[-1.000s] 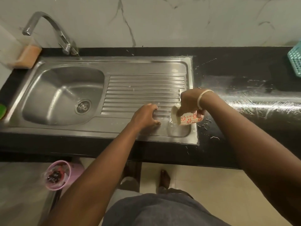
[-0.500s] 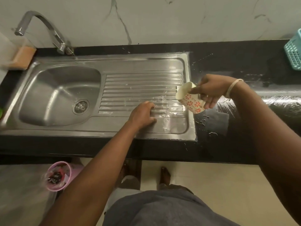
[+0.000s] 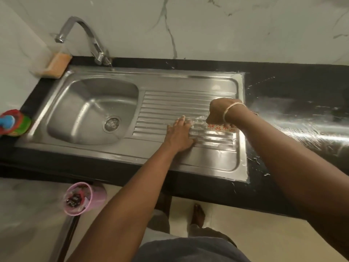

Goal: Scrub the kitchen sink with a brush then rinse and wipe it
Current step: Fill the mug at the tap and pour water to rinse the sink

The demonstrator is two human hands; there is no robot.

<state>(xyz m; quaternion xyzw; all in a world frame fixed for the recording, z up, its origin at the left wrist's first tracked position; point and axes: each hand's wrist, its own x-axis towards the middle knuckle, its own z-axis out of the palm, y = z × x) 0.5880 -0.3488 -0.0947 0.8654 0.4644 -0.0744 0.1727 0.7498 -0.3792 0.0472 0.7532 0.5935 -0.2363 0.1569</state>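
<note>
The steel sink (image 3: 90,112) has a bowl at the left and a ribbed drainboard (image 3: 175,104) at the right. My right hand (image 3: 222,110) grips a white cup with red flowers (image 3: 221,127), tipped over the drainboard's right part, and water splashes out beneath it. My left hand (image 3: 179,133) lies flat on the wet ribs just left of the cup, fingers spread into the water. No brush is in view.
A curved tap (image 3: 85,36) stands behind the bowl. An orange sponge (image 3: 56,66) sits at the back left corner. Colourful items (image 3: 13,122) lie on the left counter. The black counter (image 3: 302,114) right of the sink is wet. A pink bin (image 3: 83,198) stands on the floor.
My right hand lifted the cup, then brought it back down tipped over the drainboard, and water now pours out. My left hand stayed on the ribs, shifting slightly.
</note>
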